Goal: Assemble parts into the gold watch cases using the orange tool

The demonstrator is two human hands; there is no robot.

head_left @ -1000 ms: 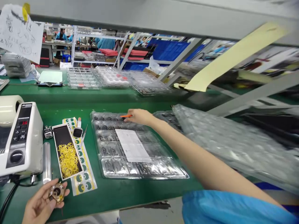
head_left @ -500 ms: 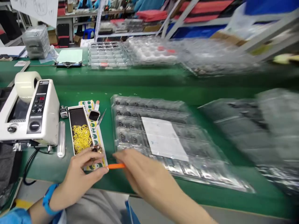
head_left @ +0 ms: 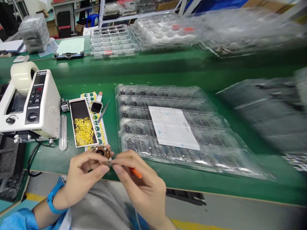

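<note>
My left hand pinches a small round copper-coloured electronic part above the front edge of the green bench. Close against it, the fingertips of my right hand meet at the part's near edge, by a tiny white piece. Held in the right hand, an orange-handled tool shows only its handle; its tip is hard to make out. Just beyond the hands is a white-rimmed box with yellow rings. Tweezers and a square watch-like piece lie on a sticker sheet.
A tape dispenser stands at left, a clear tube beside it. Right of the hands lies a large clear compartment tray with a paper sheet on top. More clear trays line the back ledge.
My right hand has come in to the left hand and turned, its fingertips now at the round part. The orange handle has shifted back into the right hand. The view has tilted down.
</note>
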